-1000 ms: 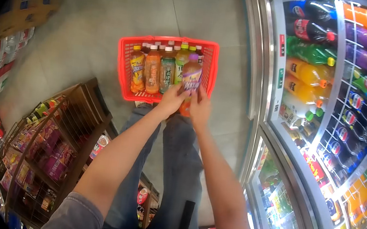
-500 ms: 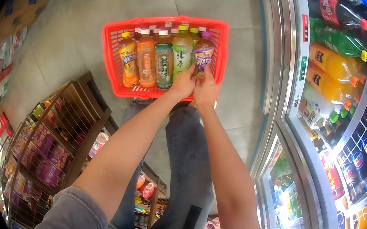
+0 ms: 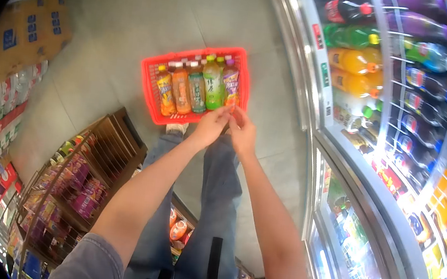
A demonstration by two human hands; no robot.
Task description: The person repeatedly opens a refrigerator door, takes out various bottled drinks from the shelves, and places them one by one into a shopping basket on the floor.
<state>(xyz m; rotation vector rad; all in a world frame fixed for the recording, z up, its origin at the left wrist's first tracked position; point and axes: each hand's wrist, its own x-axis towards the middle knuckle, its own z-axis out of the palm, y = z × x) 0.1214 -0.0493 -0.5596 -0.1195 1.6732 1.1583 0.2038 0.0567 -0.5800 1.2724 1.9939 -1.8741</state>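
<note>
Over on the far left there's a cardboard box with blue marks printed on it, and near it some wrapped packs too blurry to make out. Next comes a wire rack with purple packets on its shelves.

In the middle a red basket sits on the grey floor, just in front of the person's feet. Along its near side, from the left, I see a yellow-capped bottle, an orange bottle, a dark green bottle, a pale green bottle and, at the right end, a purple-capped bottle, inside the basket just beside the pale green one. More caps show behind them.

The left hand reaches to the basket's near rim, fingers bent and drawn close together. The right hand comes in beside it, fingers bent too, its tips close to the left's, right by the foot of the purple-capped bottle. I can't tell whether either hand touches that bottle or has hold of anything.

To the right, a lit fridge shows rows of drinks: orange juice bottles, a green bottle and dark bottles.
</note>
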